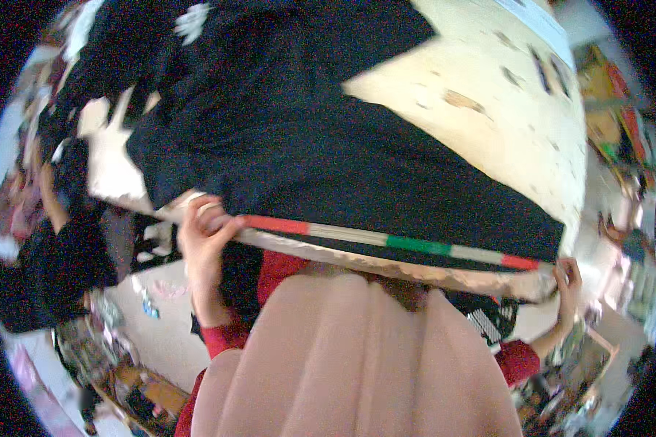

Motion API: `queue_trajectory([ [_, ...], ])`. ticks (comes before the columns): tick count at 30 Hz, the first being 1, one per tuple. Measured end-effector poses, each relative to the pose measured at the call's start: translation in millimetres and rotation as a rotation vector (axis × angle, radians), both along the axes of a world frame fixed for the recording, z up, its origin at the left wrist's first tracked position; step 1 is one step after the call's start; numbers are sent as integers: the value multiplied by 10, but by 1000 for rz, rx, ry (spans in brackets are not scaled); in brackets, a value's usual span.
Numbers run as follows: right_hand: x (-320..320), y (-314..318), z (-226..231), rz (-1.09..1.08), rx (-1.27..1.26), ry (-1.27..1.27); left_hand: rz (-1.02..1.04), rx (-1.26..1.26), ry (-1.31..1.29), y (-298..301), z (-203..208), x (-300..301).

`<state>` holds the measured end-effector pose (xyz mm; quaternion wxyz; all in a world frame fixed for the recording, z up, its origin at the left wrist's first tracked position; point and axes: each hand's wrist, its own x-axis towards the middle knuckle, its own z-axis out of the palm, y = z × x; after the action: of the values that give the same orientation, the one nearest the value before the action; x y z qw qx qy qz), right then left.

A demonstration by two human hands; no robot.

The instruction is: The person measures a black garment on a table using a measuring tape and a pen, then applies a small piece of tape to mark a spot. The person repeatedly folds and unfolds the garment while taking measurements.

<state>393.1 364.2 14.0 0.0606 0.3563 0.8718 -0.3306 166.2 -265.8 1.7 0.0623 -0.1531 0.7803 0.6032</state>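
Note:
A tape measure point(346, 234) with red, whitish and green bands is stretched along the near edge of the table. Its left end is pinched between the thumb and fingers of my left hand point(205, 237). At the other end my right hand point(568, 280), lower and at the table's corner, has its fingers closed on the tape. Beneath and beyond the tape lies a large piece of black fabric point(306, 146), spread over the table and reaching the near edge. Motion blur hides the tape's markings and the exact finger contact.
The pale, worn tabletop point(488, 138) shows on the right, with dark slender objects point(550, 71) near its far side. On the left, a person in black point(58, 269) stands close by the table. Blurred cluttered shelving point(612, 109) is at the right.

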Motion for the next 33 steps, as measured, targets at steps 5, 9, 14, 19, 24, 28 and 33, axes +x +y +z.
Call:
queue_trajectory([
  [5,-187,-362,77,-42,31,121,-44,-184,52,-111,-126,-30],
  [9,-179,-303,4,-68,-82,210,-83,-56,20,-228,-260,-94],
  [14,-135,-362,16,-32,-85,322,-25,-97,-11,-51,-146,-60],
  [19,-114,-392,-12,-46,-105,341,-56,-115,-7,-133,-146,-66],
  [24,68,-511,253,158,-109,140,-154,-234,-89,-428,23,80],
  [28,-316,-704,302,-17,-9,274,-325,-202,86,-545,359,-84],
  [33,-1103,-632,-22,-384,284,128,-324,272,173,468,597,-557],
])
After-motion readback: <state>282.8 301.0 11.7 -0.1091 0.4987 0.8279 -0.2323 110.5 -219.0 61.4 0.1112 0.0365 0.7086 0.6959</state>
